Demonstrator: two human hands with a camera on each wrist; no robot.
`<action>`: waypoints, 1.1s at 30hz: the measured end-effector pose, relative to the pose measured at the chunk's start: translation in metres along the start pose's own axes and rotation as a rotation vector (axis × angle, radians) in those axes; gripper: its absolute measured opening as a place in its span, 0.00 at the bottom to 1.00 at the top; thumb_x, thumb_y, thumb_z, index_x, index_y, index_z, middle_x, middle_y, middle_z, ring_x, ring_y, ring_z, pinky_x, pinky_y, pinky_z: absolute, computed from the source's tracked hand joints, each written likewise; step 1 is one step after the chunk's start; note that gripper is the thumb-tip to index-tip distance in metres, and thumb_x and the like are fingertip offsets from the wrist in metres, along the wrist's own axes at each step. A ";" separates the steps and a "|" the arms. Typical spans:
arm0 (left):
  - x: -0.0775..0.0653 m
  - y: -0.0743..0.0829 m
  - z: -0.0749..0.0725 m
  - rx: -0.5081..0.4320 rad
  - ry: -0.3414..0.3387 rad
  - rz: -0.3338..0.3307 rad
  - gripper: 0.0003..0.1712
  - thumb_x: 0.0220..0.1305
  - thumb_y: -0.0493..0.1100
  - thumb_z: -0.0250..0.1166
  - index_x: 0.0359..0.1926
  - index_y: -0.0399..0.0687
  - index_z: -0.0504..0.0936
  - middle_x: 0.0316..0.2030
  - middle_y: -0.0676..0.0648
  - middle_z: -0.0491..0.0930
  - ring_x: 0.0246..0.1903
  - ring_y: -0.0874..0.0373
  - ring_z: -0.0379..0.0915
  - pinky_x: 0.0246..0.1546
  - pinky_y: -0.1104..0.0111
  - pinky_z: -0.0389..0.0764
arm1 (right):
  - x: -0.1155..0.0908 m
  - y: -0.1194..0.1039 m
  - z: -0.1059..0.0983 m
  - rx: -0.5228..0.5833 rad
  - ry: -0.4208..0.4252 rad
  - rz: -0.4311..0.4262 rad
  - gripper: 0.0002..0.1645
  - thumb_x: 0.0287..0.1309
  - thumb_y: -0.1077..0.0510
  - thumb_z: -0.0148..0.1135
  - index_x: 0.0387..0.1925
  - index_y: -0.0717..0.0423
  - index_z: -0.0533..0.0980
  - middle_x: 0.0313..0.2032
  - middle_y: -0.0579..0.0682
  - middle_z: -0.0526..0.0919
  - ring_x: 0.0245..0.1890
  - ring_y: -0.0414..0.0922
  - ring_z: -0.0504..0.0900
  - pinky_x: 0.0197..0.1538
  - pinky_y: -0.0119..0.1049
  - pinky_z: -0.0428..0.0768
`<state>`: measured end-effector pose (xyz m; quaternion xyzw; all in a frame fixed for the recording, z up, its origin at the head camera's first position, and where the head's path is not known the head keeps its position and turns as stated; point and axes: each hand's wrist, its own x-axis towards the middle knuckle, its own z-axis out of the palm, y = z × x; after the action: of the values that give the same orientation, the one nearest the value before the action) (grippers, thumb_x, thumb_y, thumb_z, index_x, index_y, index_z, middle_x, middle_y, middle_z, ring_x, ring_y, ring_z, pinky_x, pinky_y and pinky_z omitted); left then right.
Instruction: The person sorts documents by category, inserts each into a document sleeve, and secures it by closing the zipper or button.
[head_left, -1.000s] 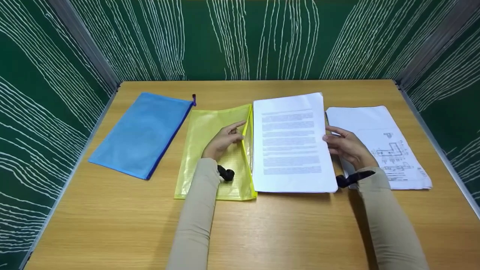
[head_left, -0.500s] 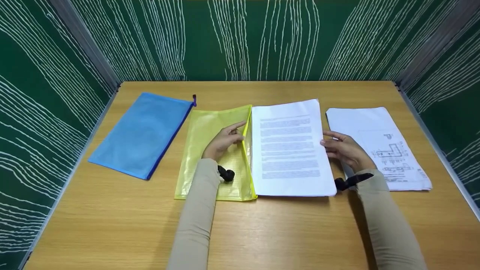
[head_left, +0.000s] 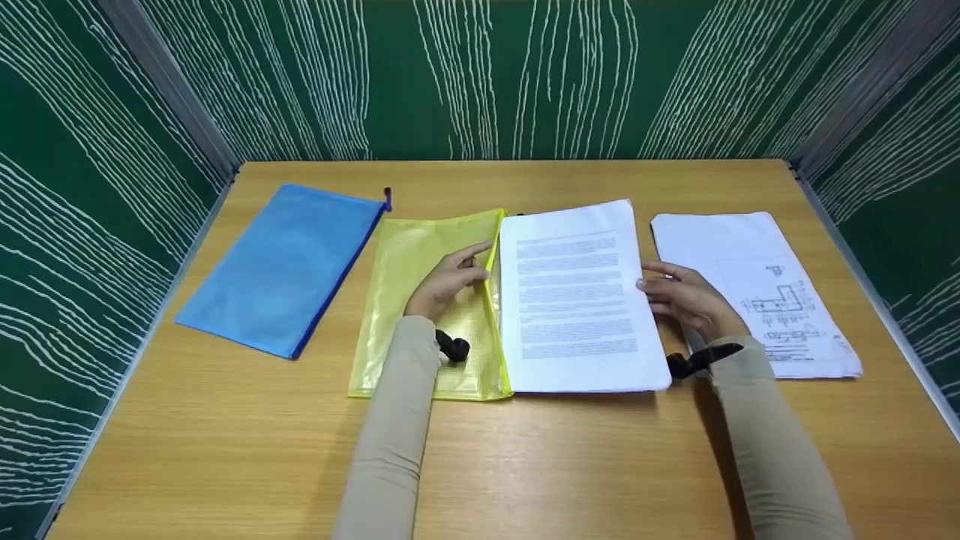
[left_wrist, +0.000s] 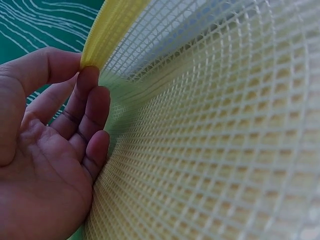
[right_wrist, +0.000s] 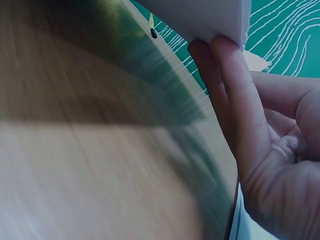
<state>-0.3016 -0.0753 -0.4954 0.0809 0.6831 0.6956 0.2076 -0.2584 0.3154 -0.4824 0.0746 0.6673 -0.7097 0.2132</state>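
A yellow mesh zipper pouch (head_left: 405,277) lies in the middle of the table, its long right side parted. My left hand (head_left: 444,283) pinches the zipper edge of that side between thumb and fingers; the left wrist view shows the yellow zipper tape (left_wrist: 111,35) at the fingertips. To the right, my right hand (head_left: 694,298) holds a stack of printed paper (head_left: 574,300) by its right edge, thumb on top and fingers beneath. The stack's left edge lies right at the pouch's mouth. In the right wrist view, the fingers (right_wrist: 240,90) support the raised paper from below.
A blue zipper pouch (head_left: 281,270) with a dark purple zipper lies at the left. Another paper stack (head_left: 757,300), with a line drawing on top, lies at the right, partly behind my right hand. Green boards with white lines enclose the wooden table (head_left: 570,465).
My right hand has moved the printed stack slightly left and toward me, bringing its left edge up against the pouch's mouth. The left hand has stayed in place on the zipper edge.
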 end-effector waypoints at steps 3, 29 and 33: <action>-0.001 0.001 0.000 0.005 0.002 -0.009 0.33 0.62 0.34 0.61 0.68 0.58 0.69 0.28 0.53 0.58 0.30 0.58 0.57 0.36 0.67 0.66 | 0.001 0.000 0.000 0.002 -0.008 -0.004 0.41 0.61 0.63 0.63 0.71 0.59 0.56 0.35 0.44 0.87 0.35 0.42 0.87 0.39 0.32 0.85; 0.003 0.007 0.001 0.093 -0.068 -0.069 0.33 0.63 0.34 0.62 0.68 0.58 0.69 0.24 0.50 0.70 0.26 0.57 0.67 0.31 0.68 0.73 | 0.008 -0.005 0.013 -0.015 -0.057 0.020 0.46 0.62 0.63 0.61 0.74 0.61 0.48 0.35 0.43 0.86 0.35 0.40 0.87 0.37 0.30 0.84; 0.003 0.007 0.002 0.051 -0.086 -0.066 0.34 0.63 0.33 0.61 0.69 0.57 0.67 0.17 0.53 0.64 0.20 0.59 0.60 0.27 0.69 0.68 | 0.008 -0.007 0.014 -0.001 -0.057 0.021 0.46 0.62 0.64 0.60 0.74 0.61 0.47 0.35 0.43 0.85 0.34 0.40 0.86 0.37 0.29 0.84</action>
<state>-0.3051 -0.0721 -0.4888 0.0935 0.6934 0.6664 0.2576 -0.2659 0.3005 -0.4779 0.0614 0.6604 -0.7090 0.2398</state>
